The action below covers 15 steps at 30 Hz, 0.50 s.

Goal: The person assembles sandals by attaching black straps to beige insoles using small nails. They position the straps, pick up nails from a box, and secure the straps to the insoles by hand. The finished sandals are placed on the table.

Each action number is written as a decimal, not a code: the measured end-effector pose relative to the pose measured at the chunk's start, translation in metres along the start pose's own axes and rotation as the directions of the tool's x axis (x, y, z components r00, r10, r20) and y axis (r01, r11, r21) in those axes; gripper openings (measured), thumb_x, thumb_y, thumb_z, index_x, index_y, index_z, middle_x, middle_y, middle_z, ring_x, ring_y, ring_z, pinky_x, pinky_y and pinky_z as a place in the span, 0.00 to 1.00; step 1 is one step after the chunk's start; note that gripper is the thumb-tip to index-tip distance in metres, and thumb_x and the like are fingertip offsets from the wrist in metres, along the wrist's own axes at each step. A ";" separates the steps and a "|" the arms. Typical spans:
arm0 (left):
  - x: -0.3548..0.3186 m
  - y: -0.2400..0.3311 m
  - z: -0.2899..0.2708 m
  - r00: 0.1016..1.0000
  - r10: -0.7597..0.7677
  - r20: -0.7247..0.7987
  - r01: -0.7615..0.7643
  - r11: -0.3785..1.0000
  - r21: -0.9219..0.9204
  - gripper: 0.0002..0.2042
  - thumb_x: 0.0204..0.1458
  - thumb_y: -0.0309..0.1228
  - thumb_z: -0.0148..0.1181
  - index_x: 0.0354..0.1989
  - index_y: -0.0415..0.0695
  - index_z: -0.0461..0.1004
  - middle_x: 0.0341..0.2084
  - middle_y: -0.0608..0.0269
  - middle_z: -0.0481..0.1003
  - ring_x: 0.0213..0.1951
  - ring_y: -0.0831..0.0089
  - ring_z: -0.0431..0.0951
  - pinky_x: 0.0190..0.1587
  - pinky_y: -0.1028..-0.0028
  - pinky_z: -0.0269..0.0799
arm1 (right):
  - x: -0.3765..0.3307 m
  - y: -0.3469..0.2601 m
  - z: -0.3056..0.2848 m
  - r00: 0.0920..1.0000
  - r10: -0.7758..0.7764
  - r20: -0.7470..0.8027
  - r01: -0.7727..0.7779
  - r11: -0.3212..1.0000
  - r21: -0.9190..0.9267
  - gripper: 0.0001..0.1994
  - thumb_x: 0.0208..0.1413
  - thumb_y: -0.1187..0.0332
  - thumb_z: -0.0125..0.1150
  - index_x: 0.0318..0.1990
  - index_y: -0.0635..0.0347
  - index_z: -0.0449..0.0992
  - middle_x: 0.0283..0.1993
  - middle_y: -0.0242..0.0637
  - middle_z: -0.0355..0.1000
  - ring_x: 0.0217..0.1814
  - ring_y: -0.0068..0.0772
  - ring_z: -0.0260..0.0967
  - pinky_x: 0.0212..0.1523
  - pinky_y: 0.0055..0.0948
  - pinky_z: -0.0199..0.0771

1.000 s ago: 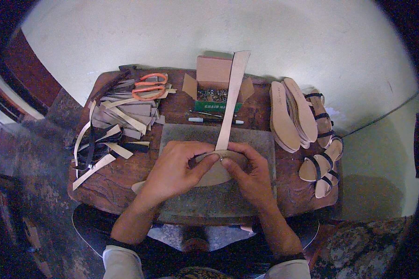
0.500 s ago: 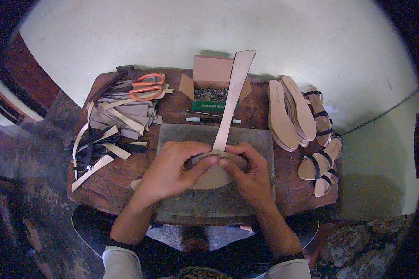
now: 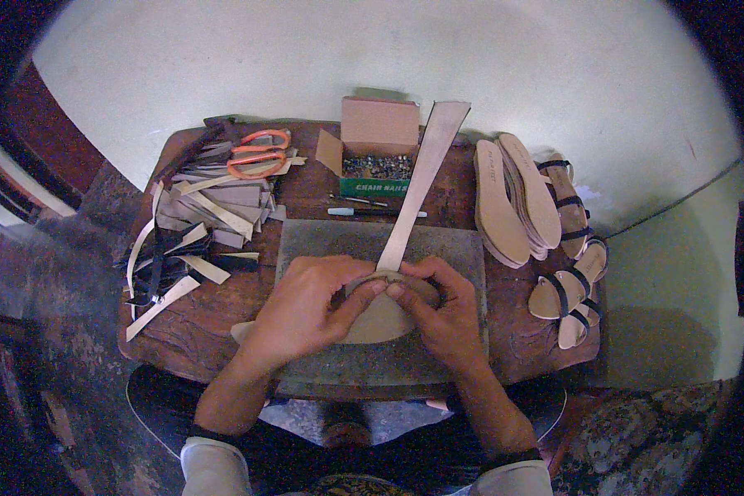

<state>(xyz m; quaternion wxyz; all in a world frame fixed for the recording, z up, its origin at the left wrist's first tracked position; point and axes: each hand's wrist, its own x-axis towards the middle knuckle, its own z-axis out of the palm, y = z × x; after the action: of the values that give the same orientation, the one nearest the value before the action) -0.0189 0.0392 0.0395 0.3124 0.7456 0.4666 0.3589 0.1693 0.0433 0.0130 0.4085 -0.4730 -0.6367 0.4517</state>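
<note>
Tan sole piece [image 3: 378,318] on my desk [image 3: 306,194]: left hand [image 3: 306,306] and right hand [image 3: 438,310] both pinch it where the long strip [image 3: 417,186] meets it.

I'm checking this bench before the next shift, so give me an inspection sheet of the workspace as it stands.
Surface: worn wooden table with a grey work slab.
Job's things: tan sole piece and long tan strap.
Clutter: orange scissors, cut strips, open nail box, pen, stacked insoles, strapped sandals.
Grippers: left hand and right hand pinch the sole piece where the strap meets it.
Cables: nothing seen.
Surroundings: pale floor.
</note>
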 end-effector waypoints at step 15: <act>-0.001 0.000 0.002 1.000 0.002 -0.015 -0.002 1.000 0.027 0.08 0.51 0.30 0.57 0.33 0.38 0.76 0.24 0.50 0.74 0.24 0.53 0.75 0.28 0.62 0.69 | -0.001 0.003 0.003 0.999 0.018 -0.028 -0.018 1.000 -0.015 0.10 0.48 0.70 0.66 0.38 0.61 0.75 0.34 0.37 0.73 0.40 0.26 0.71 0.43 0.27 0.70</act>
<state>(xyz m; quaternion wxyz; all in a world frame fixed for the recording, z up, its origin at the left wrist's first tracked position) -0.0176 0.0379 0.0378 0.2983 0.7476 0.4730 0.3584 0.1678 0.0421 0.0094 0.4095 -0.4879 -0.6301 0.4440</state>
